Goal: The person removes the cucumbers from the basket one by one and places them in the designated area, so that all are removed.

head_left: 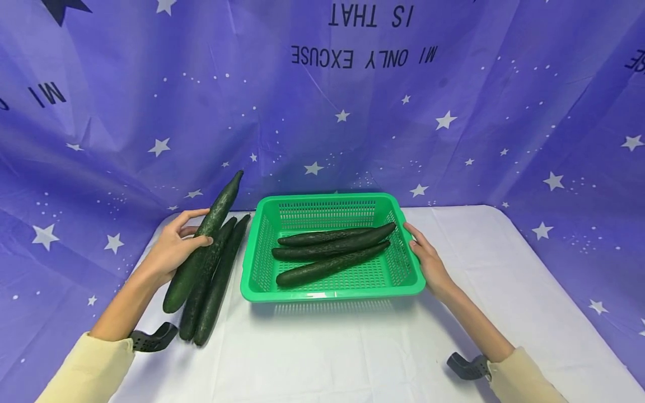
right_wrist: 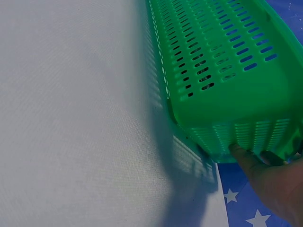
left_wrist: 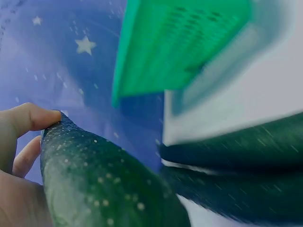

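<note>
My left hand [head_left: 173, 246] grips a thick dark green cucumber [head_left: 219, 210], thumb on one side and fingers on the other. It is tilted over two more cucumbers [head_left: 220, 288] lying side by side on the white table. Close up in the left wrist view, the gripped cucumber [left_wrist: 109, 179] fills the lower part. My right hand [head_left: 430, 263] rests against the right end of a green plastic basket [head_left: 332, 294]; the right wrist view shows extended fingers [right_wrist: 246, 158] touching its outer end wall. Inside the basket lie three cucumbers [head_left: 332, 246].
The basket stands at the middle of the white-covered table [head_left: 322, 358], close to its back edge. Behind and beside the table hangs a purple-blue cloth [head_left: 312, 129] with white stars and upside-down lettering. A dark wrist device [head_left: 153, 338] sits at each sleeve cuff.
</note>
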Motion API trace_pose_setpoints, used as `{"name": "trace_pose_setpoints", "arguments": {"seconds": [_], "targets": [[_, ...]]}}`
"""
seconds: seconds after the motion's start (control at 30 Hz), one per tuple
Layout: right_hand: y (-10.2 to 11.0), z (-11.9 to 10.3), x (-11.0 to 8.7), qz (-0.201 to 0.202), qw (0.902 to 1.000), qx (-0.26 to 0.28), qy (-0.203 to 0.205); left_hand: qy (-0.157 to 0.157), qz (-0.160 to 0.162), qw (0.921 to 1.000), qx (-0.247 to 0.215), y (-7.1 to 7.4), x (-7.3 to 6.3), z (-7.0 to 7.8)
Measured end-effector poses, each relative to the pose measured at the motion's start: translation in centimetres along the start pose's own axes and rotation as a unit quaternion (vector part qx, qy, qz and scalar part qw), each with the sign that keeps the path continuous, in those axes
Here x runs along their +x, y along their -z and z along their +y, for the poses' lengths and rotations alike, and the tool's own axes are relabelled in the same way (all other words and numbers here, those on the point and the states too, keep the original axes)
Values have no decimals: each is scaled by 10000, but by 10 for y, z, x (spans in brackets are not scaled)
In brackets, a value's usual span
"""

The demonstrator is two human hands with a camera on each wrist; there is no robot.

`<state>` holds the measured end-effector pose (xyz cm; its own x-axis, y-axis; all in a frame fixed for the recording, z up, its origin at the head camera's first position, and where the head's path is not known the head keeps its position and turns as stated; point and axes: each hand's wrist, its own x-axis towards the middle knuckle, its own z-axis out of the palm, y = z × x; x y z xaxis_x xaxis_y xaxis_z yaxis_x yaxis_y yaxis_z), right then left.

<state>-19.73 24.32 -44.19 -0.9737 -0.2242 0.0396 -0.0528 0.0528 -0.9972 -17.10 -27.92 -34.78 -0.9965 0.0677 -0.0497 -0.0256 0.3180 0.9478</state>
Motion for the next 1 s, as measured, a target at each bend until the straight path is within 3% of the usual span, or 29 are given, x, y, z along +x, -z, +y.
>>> {"name": "trace_pose_setpoints", "arguments": {"seconds": [0.23,0.53,0.8,1.0], "targets": [[-1,-1,-1,19,10000,-14,1,414,293,9987,-35,21,-9,-40],[0,-1,1,69,9998,-167,-84,827,687,9942,-20,31,-10,-82],[-2,-3,-1,55,9999,-70,-49,1180,875,9891,44,28,-4,-104],[-1,-3,-1,30,10000,-50,-44,1192,784,9897,67,23,-1,-111]]}}
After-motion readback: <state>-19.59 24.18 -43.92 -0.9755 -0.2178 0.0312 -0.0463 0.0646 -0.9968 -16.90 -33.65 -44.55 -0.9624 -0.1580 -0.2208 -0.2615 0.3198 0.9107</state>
